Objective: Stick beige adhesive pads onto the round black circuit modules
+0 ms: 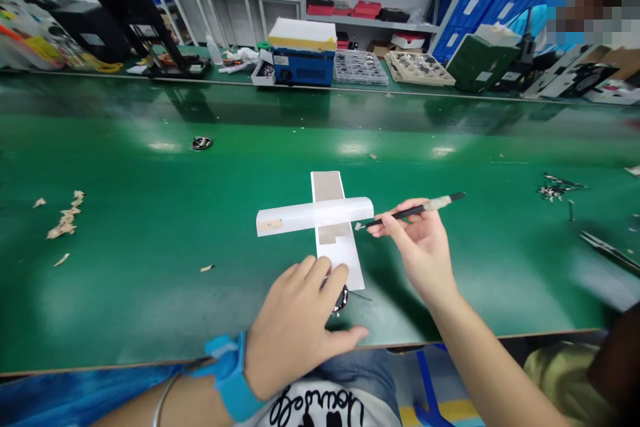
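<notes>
My left hand [305,320] curls its fingers over a round black part [341,300] near the table's front edge, the thumb stretched apart from it. Much of that part is hidden under the fingers, and a thin dark wire trails from it to the right. In my right hand [425,247] is a slim black pen-shaped tool [410,211] with pale tape round its rear. At its tip sits a tiny pale piece [358,227]. Beside the tip lies a curled white strip [295,215], crossing over a white backing sheet [345,267] with a greyish area.
Beige scraps [65,223] lie on the left. A second round black part [201,143] lies farther back. Small dark pieces [555,188] and tweezers [610,250] are at right. Behind stand a blue box [304,67], compartment trays [360,68] and a black stand [145,20]. Another person is at right.
</notes>
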`<move>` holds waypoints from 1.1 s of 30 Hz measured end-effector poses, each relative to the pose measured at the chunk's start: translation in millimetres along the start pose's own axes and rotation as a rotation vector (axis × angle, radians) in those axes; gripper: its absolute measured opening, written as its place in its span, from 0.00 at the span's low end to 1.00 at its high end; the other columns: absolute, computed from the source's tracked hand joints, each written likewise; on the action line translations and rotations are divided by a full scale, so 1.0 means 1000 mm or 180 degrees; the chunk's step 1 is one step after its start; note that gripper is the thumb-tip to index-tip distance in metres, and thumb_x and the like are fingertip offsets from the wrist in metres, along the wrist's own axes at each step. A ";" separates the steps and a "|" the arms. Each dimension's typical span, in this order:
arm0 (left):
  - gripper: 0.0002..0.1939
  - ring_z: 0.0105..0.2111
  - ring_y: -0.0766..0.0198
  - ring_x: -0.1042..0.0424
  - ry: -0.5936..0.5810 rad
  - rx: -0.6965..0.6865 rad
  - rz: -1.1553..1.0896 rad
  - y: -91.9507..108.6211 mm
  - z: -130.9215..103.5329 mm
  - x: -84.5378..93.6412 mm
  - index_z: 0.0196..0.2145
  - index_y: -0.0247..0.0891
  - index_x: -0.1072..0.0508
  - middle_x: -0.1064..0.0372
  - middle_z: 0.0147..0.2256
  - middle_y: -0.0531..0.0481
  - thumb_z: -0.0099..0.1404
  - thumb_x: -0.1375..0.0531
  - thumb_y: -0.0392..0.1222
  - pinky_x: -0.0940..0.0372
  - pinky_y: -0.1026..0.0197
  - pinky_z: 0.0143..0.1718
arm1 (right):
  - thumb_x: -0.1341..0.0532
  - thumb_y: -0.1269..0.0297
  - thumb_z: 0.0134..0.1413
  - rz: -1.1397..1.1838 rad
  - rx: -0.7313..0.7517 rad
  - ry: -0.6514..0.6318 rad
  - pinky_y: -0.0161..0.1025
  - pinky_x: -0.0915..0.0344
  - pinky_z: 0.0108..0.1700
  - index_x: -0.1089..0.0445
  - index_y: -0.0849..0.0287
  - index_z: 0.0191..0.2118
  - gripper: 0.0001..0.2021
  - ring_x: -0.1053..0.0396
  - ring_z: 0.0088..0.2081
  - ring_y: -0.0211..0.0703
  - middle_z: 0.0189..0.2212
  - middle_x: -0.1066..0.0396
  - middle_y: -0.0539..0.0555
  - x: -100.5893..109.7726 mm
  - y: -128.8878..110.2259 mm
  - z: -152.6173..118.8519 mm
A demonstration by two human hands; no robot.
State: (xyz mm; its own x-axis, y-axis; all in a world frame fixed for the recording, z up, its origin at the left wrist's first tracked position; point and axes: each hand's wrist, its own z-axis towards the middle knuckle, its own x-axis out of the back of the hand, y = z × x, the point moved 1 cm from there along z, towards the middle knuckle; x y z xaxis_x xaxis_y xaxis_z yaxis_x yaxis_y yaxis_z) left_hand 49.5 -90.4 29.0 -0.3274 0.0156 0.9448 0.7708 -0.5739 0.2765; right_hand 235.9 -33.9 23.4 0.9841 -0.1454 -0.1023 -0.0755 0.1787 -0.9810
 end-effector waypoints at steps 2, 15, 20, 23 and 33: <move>0.15 0.37 0.53 0.32 -0.0036 0.0169 0.0004 0.009 -0.007 -0.006 0.46 0.38 0.32 0.31 0.37 0.47 0.63 0.39 0.44 0.32 0.51 0.35 | 0.33 0.59 0.53 -0.0053 -0.0034 0.0021 0.41 0.23 0.35 0.41 0.53 0.38 0.15 0.22 0.28 0.40 0.30 0.26 0.48 0.002 -0.005 -0.013; 0.10 0.47 0.54 0.30 0.0546 0.0605 -0.1182 0.009 -0.029 -0.022 0.37 0.47 0.23 0.32 0.51 0.49 0.67 0.42 0.35 0.28 0.50 0.44 | 0.39 0.62 0.60 -0.0543 -0.0132 0.0751 0.42 0.20 0.35 0.40 0.54 0.44 0.10 0.21 0.30 0.45 0.33 0.26 0.54 -0.012 0.019 -0.103; 0.11 0.45 0.58 0.26 0.0941 0.0703 -0.1409 0.002 -0.032 -0.027 0.41 0.46 0.22 0.28 0.50 0.49 0.66 0.41 0.34 0.27 0.54 0.46 | 0.39 0.65 0.60 -0.0733 -0.0044 0.0807 0.45 0.21 0.37 0.39 0.54 0.45 0.09 0.21 0.35 0.48 0.36 0.26 0.57 -0.020 0.022 -0.118; 0.09 0.44 0.59 0.25 0.1060 0.0782 -0.1491 0.001 -0.032 -0.029 0.39 0.43 0.22 0.26 0.47 0.49 0.66 0.41 0.33 0.27 0.55 0.45 | 0.39 0.66 0.60 -0.0805 0.0077 0.0828 0.46 0.21 0.36 0.39 0.53 0.45 0.10 0.21 0.35 0.48 0.37 0.26 0.57 -0.022 0.026 -0.121; 0.08 0.41 0.61 0.27 0.1054 0.0908 -0.1631 0.003 -0.028 -0.032 0.35 0.42 0.25 0.25 0.42 0.51 0.65 0.41 0.31 0.30 0.57 0.42 | 0.39 0.65 0.60 -0.0959 -0.0034 0.0891 0.46 0.21 0.37 0.39 0.53 0.45 0.09 0.21 0.36 0.48 0.37 0.27 0.58 -0.027 0.033 -0.121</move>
State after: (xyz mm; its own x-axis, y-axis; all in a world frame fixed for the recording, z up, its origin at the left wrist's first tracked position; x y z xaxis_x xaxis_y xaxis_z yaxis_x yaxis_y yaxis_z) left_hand 46.8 -115.3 -5.4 -0.8055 -0.0495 0.5905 0.5726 -0.3213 0.7542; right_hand 187.4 -141.6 -26.2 0.8808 -0.4490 0.1505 0.2063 0.0777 -0.9754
